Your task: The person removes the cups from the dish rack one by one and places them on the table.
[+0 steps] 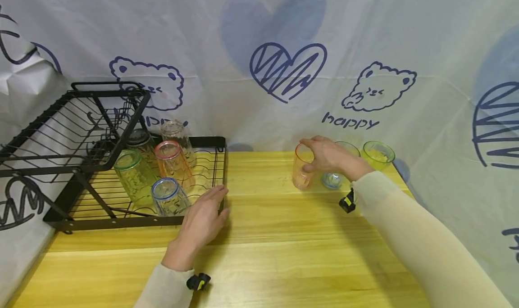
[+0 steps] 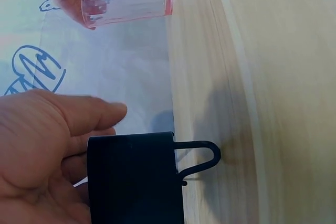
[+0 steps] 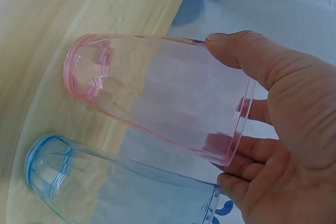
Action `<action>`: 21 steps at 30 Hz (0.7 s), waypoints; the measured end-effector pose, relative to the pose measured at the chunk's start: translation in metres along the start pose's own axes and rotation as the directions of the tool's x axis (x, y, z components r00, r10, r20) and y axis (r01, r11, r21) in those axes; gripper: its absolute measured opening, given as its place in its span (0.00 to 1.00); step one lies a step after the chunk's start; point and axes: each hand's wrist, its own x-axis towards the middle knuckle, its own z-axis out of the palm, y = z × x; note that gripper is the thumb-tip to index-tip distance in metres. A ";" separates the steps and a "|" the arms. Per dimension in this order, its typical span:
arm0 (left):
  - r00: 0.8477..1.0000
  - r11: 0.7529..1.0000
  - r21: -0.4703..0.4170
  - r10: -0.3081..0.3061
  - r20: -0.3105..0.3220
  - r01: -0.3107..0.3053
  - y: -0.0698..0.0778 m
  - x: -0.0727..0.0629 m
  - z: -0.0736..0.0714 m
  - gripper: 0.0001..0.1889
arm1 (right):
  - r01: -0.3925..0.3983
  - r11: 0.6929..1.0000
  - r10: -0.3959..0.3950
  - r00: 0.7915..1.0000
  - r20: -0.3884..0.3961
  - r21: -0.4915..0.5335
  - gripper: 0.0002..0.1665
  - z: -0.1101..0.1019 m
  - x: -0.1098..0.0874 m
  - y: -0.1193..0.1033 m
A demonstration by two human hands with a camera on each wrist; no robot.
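On the right of the table, my right hand (image 1: 330, 157) grips a pink glass (image 1: 301, 182) near its rim. In the right wrist view the thumb lies on one side of that pink glass (image 3: 157, 95) and the fingers on the other. The glass stands upright, its base at the table. Right beside it is a blue glass (image 3: 152, 187), partly hidden by the hand in the head view. A yellow-green glass (image 1: 379, 157) stands farther right. My left hand (image 1: 204, 220) is at the front right corner of a black dish rack (image 1: 134, 221), fingers loosely extended, holding no glass.
Several glasses stand upside down in the rack, among them a yellow-green one (image 1: 135, 179), a pink one (image 1: 175, 166) and a blue-rimmed one (image 1: 170, 200). An upper wire shelf (image 1: 61, 159) overhangs the rack's left. A printed cloth (image 1: 251, 119) hangs behind the wooden table (image 1: 275, 254).
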 end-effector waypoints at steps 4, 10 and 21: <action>1.000 1.000 0.008 0.014 0.000 -0.014 0.001 0.000 -0.002 0.28 | -0.003 1.000 0.003 1.000 0.001 0.000 0.52 -0.001 -0.001 -0.001; 0.999 0.999 0.018 0.029 -0.042 -0.028 0.001 0.002 -0.018 0.27 | -0.001 1.000 0.001 1.000 0.000 -0.004 0.52 -0.001 -0.001 -0.002; 0.988 0.989 0.149 0.036 -0.148 -0.013 -0.014 0.003 -0.074 0.28 | -0.005 1.000 0.005 1.000 -0.005 0.001 0.51 0.001 0.002 -0.001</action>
